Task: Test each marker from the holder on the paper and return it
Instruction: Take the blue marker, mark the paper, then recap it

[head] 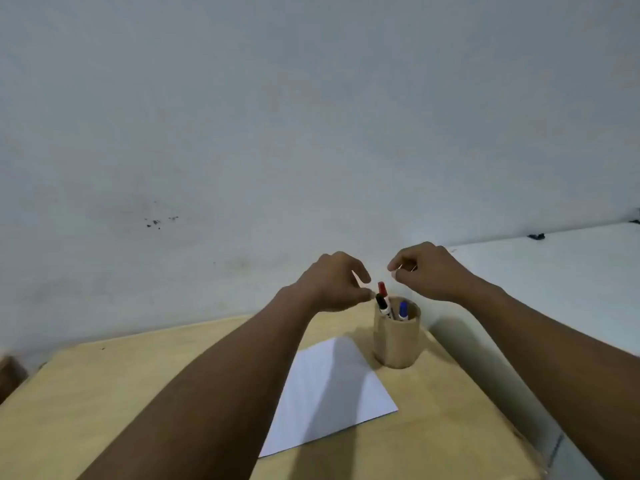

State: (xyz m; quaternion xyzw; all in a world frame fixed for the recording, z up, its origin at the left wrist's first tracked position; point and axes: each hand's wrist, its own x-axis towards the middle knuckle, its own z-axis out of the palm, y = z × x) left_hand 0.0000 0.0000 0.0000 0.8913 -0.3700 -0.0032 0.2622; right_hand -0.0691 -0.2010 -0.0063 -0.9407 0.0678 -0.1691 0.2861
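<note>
A tan cylindrical holder [396, 341] stands on the wooden table, just right of a blank white sheet of paper [329, 393]. Three capped markers stick out of it: red [382, 289], black [381, 302] and blue [402, 310]. My left hand [334, 282] hovers left of the holder's mouth. Its thumb and forefinger are apart, and its fingertips are right beside the black marker's cap without gripping it. My right hand [426, 271] hangs above and behind the holder, fingers curled into a loose pinch with nothing in them.
The wooden table [138, 393] ends at a pale wall behind the holder. A white surface [554, 271] lies beyond the table's right edge. A brown object [10, 372] shows at the far left edge.
</note>
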